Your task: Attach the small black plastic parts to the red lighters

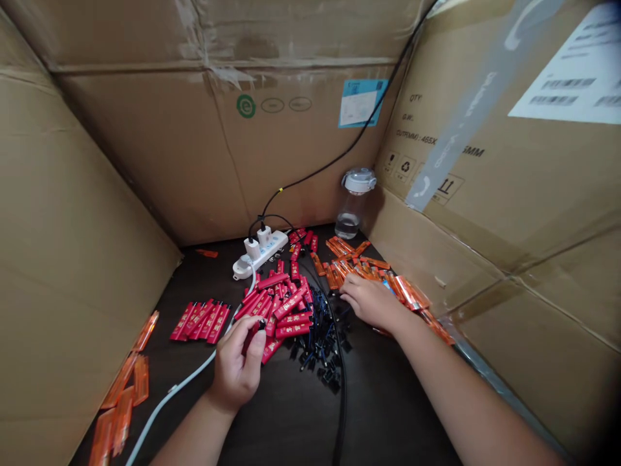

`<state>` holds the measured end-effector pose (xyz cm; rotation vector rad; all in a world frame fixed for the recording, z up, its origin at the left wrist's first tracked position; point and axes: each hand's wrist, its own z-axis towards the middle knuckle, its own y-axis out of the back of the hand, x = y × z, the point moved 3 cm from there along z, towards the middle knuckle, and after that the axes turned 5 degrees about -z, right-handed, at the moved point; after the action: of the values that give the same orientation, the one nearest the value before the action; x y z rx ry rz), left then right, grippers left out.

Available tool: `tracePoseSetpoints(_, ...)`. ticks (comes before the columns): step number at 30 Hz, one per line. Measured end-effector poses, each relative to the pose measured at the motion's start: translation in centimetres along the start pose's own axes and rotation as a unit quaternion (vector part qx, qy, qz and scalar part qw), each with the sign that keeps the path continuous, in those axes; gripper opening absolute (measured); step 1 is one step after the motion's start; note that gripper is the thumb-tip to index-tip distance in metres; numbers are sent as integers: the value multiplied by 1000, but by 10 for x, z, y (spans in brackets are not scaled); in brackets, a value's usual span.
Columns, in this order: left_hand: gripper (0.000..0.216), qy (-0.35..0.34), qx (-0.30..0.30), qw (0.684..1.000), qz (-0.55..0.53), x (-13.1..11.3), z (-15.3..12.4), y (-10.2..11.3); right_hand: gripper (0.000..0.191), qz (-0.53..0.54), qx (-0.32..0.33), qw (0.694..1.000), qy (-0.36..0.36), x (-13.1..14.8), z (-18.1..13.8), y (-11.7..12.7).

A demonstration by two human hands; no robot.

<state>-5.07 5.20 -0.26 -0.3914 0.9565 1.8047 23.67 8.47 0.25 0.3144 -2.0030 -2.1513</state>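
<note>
My left hand (237,362) is closed around a red lighter casing (250,334), its black end poking out by the thumb. Most of that casing is hidden in the palm. Just beyond lies a heap of red lighter casings (286,304) with gold print. Black clip-like parts with blue wires (317,343) are piled to its right. My right hand (366,299) reaches to the near edge of a pile of translucent orange lighter bodies (359,265). Its fingers are curled together, and whatever is between them is too small or covered to make out.
Red casings (201,321) lie in a row at left. More orange bodies (121,401) line the left cardboard wall (72,226). A white power strip (262,254) with plugs, a black cable (342,375), a white cable (179,386) and a water bottle (350,210) are on the dark table (286,421).
</note>
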Motion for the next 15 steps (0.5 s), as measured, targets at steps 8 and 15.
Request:
tracePoseSetpoints(8,14,-8,-5,1000,9,-1,-1,1,15,205,-190,960,-12,3,-13,18)
tracePoseSetpoints(15,15,-13,-14,1000,14,-2,-3,1,9,269,-273,923,19,21,-14,25)
